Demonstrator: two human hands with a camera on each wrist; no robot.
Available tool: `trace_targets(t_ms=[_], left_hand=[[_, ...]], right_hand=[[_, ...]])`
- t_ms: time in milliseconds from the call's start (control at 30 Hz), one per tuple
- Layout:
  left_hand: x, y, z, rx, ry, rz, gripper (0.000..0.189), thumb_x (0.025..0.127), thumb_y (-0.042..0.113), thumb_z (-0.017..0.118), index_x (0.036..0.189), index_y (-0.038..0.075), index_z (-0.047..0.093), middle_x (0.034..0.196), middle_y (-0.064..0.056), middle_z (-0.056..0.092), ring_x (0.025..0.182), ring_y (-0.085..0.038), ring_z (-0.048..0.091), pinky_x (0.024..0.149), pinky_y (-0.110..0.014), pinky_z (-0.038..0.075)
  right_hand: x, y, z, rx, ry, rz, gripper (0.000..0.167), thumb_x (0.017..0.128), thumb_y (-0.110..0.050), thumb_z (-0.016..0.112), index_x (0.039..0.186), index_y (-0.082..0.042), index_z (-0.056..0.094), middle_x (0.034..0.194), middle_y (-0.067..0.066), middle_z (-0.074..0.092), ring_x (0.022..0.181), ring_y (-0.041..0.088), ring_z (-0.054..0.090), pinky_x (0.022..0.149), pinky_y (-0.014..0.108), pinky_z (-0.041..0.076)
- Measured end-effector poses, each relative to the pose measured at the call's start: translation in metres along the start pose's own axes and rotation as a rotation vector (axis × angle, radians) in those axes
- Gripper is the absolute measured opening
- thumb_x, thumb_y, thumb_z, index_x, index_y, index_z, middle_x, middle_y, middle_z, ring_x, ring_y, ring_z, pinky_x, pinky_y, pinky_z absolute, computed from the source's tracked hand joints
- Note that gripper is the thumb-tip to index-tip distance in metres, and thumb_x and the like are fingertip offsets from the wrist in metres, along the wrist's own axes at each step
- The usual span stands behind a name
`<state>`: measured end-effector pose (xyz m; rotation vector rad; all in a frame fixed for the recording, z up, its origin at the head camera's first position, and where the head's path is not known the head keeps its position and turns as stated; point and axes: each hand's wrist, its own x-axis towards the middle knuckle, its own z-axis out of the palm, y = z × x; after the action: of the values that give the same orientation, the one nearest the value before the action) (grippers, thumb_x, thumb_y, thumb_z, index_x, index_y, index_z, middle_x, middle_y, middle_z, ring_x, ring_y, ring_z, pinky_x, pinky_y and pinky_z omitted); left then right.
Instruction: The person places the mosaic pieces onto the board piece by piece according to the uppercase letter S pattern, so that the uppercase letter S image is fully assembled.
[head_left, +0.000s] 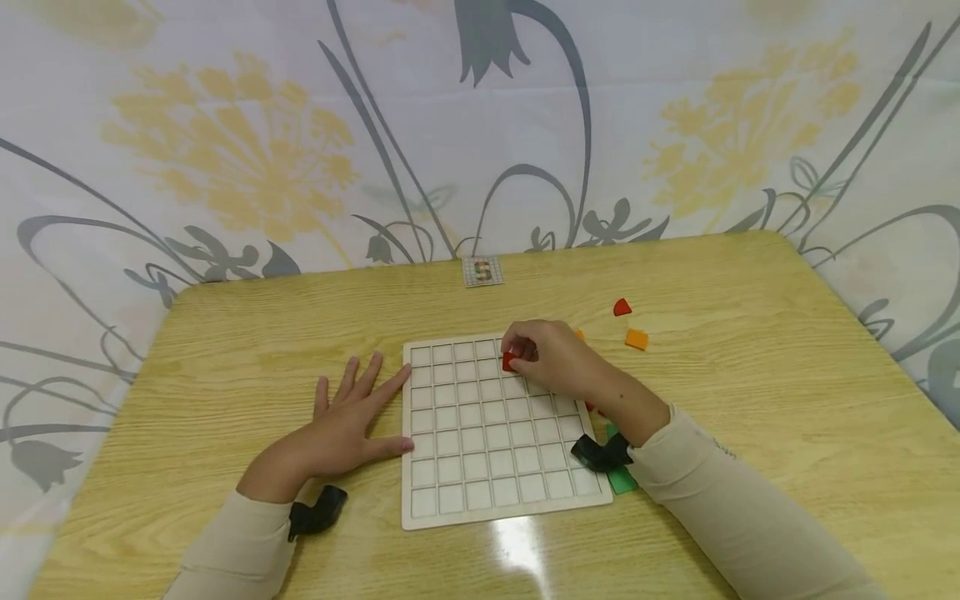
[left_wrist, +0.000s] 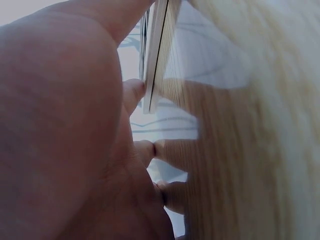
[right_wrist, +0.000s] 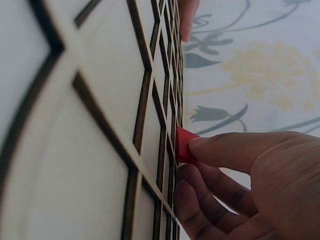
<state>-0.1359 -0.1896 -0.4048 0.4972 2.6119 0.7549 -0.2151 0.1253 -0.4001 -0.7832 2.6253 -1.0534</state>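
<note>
Glossy wood-grain tabletop (head_left: 225, 367), matt wooden-looking grid board (head_left: 471, 415), smooth red piece (right_wrist: 185, 145), cloth-like backdrop (head_left: 420, 100), matt cloth sleeves (head_left: 750, 508)

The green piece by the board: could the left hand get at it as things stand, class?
Probably not easily: the board lies between the left hand and the green piece, and the right arm partly covers it from above.

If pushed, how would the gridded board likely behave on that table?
The gridded board would probably slide flat rather than tip, being broad, thin and lying flat. It looks stiff, not floppy: its edge runs straight in the left wrist view.
</note>
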Motion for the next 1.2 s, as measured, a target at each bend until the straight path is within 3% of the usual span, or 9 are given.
trace_targets(t_ms=[533,1200], left_hand=[[-0.0008,-0.0009,0.0010,0.010,0.000,0.002,0.093,0.090,0.058,0.065,0.162,0.028,0.014,0.168,-0.016,-0.008,0.152,-0.042,-0.021,0.110,-0.070,-0.022],[-0.0011,0.0015,0.0014,0.016,-0.001,-0.005,0.095,0.089,0.060,0.065,0.162,0.029,0.014,0.168,-0.016,-0.009,0.152,-0.043,-0.021,0.110,-0.071,-0.022]], right_hand=[[-0.0004,0.0012,0.0001,0.013,-0.030,0.004,0.011,0.092,-0.007,0.071,0.103,-0.009,0.069,0.087,0.002,0.067,0.080,0.014,0.059,0.072,0.028,0.052],[-0.0003,0.0030,0.0002,-0.072,-0.045,-0.021,0.015,0.091,-0.010,0.073,0.105,-0.009,0.077,0.093,0.003,0.067,0.080,0.012,0.057,0.069,0.025,0.050]])
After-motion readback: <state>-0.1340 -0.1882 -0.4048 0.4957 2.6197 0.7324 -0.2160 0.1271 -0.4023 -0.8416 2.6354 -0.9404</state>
